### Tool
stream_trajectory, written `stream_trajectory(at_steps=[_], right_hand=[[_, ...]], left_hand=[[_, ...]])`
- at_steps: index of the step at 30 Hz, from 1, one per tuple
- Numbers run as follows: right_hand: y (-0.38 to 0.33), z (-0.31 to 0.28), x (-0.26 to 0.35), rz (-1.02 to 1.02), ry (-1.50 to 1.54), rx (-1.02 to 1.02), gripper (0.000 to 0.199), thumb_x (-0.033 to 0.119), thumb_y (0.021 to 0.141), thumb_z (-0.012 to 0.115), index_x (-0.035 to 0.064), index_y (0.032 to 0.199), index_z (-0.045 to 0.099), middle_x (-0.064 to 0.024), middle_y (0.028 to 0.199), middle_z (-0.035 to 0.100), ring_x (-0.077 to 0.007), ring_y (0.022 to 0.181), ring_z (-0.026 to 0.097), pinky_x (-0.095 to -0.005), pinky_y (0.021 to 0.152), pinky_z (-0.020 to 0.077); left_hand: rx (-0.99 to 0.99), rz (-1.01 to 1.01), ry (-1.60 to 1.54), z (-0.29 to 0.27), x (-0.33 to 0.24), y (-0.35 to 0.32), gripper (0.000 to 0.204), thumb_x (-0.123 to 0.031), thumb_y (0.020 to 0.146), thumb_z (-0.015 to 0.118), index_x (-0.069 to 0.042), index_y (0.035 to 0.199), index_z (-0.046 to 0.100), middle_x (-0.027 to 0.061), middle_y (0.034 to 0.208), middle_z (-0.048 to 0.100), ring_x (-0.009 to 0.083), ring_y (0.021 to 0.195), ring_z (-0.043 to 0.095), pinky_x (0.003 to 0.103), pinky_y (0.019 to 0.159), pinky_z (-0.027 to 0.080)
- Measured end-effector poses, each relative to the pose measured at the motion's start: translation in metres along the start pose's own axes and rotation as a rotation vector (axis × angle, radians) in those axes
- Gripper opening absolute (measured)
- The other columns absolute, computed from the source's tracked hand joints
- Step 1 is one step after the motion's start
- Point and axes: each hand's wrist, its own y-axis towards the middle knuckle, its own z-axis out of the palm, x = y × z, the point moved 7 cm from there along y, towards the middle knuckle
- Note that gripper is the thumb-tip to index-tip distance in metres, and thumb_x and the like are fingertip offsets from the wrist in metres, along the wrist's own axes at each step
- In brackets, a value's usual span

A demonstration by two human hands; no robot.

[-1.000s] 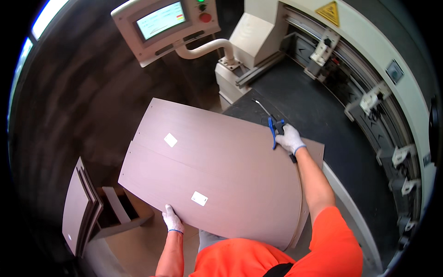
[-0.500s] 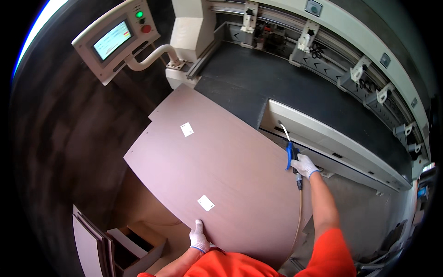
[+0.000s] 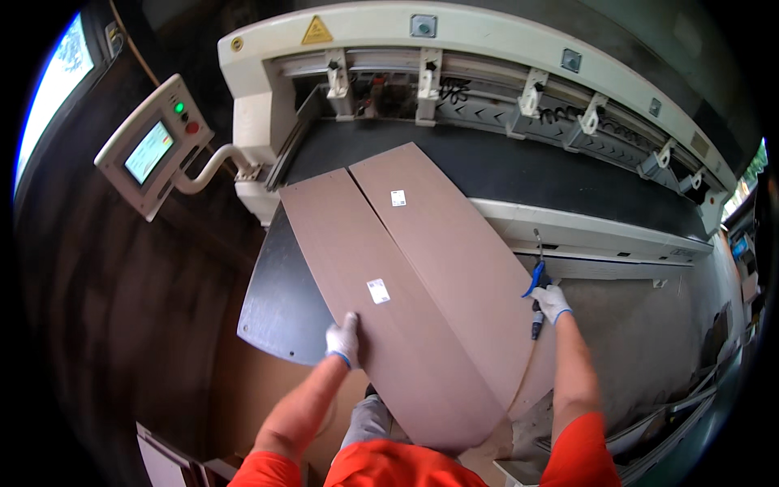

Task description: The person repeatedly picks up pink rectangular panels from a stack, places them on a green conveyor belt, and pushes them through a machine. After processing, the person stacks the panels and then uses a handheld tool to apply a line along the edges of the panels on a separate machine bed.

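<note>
Taupe boards: L hand (image 3: 343, 341) on one, air gun (image 3: 535, 279) in R hand (image 3: 552, 302)

Two long panels lie side by side at a slant, far ends over the machine's black bed (image 3: 503, 170), near ends close to the person's orange-red shirt (image 3: 398, 467). L panel (image 3: 398, 316) & R panel (image 3: 462, 268) each carry a white label on top; narrow dark gap btwn them at the far end. Can't tell if they overlap lower down.

L hand, white knit glove: part-closed on the L panel's outer edge, thumb on top, other fingers hidden, prob. underneath. R hand, same type of glove: closed round the blue-&-black air gun, nozzle pointing away from the person, hose (image 3: 526, 369) running down over the R panel. R hand is at the R panel's outer edge; can't tell if it touches.

Grey side table (image 3: 284, 300) shows under/beside the L panel. Beyond: cream machine w/ a row of clamps (image 3: 338, 85) & yellow warning triangle (image 3: 317, 31). Far L: control box (image 3: 166, 134) on a bent tube arm, screen lit, green light (image 3: 179, 107) on, red button (image 3: 191, 127) just below.
</note>
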Motion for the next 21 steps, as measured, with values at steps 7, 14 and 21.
stream_trajectory(at_steps=[7,14,21], right_hand=[[-0.037,0.087,-0.018,0.051,0.099,-0.128,0.016,0.017,0.09,0.076,0.0028,0.088,0.069,-0.0064,0.074,0.065,-0.0222,0.057,0.063,-0.04,0.054,0.0503],[-0.082,0.206,-0.014,0.105,0.261,-0.242,0.025,0.025,0.09,0.079,0.002,0.096,0.069,-0.0054,0.081,0.066,-0.0199,0.059,0.063,-0.039,0.056,0.053],[-0.121,0.232,-0.007,0.21,0.303,-0.087,0.014,0.009,0.086,0.075,0.0074,0.098,0.069,-0.0027,0.079,0.063,-0.0159,0.063,0.06,-0.0351,0.056,0.0501]], left_hand=[[0.195,0.197,0.364,-0.003,-0.126,0.215,0.068,-0.042,0.095,0.08,0.012,0.134,0.065,0.0201,0.127,0.073,0.0288,0.113,0.07,0.041,0.099,0.054],[-0.002,0.59,0.789,-0.004,-0.195,0.282,0.05,-0.034,0.088,0.081,0.0,0.124,0.069,0.0227,0.109,0.074,0.0407,0.101,0.071,0.049,0.092,0.056],[0.293,1.041,1.151,-0.082,-0.128,0.119,0.088,-0.049,0.082,0.085,0.002,0.147,0.054,0.0356,0.153,0.046,0.0612,0.142,0.038,0.065,0.118,0.037]])
